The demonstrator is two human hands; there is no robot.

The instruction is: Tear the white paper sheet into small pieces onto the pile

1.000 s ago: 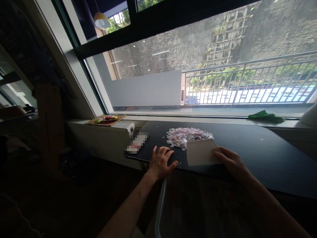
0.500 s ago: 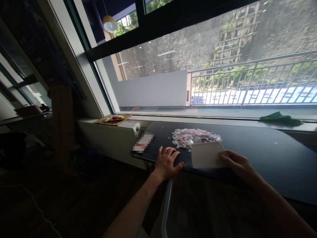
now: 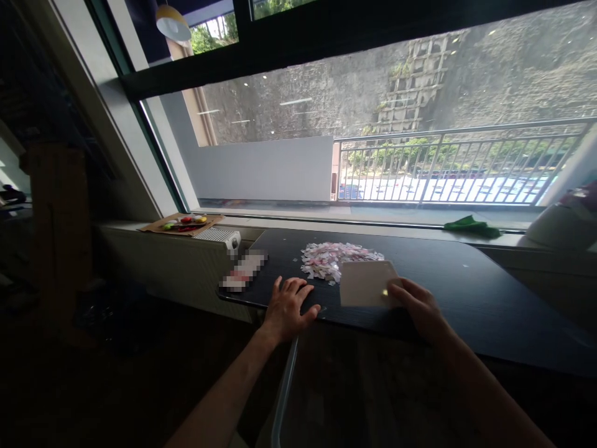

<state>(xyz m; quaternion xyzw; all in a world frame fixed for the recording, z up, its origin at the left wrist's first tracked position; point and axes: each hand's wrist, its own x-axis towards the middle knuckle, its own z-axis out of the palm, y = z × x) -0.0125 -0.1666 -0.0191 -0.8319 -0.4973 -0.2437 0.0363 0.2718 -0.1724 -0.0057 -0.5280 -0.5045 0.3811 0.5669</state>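
My left hand (image 3: 290,306) rests on the near edge of the dark table (image 3: 448,305), its fingers spread and holding nothing. In my right hand (image 3: 417,305) is a pale, flat, rectangular card (image 3: 366,285), gripped at its right end between thumb and fingers. The card hangs tilted over the near side of a heap of small white and pink paper scraps (image 3: 321,258), hiding part of it. Whether the card touches the table, I cannot tell. A few stray scraps lie around the heap.
On the table's left end lies a blurred-out white and red object (image 3: 243,271). A board with colourful items (image 3: 180,224) sits on the sill, beside a white radiator (image 3: 219,241). A green cloth (image 3: 472,227) lies on the sill under the large window. A pale rounded bag-like thing (image 3: 564,218) stands farther right.
My view has swung to the right, so everything appears farther left. The card looks slightly higher in my right hand. My left hand stays at the table edge.
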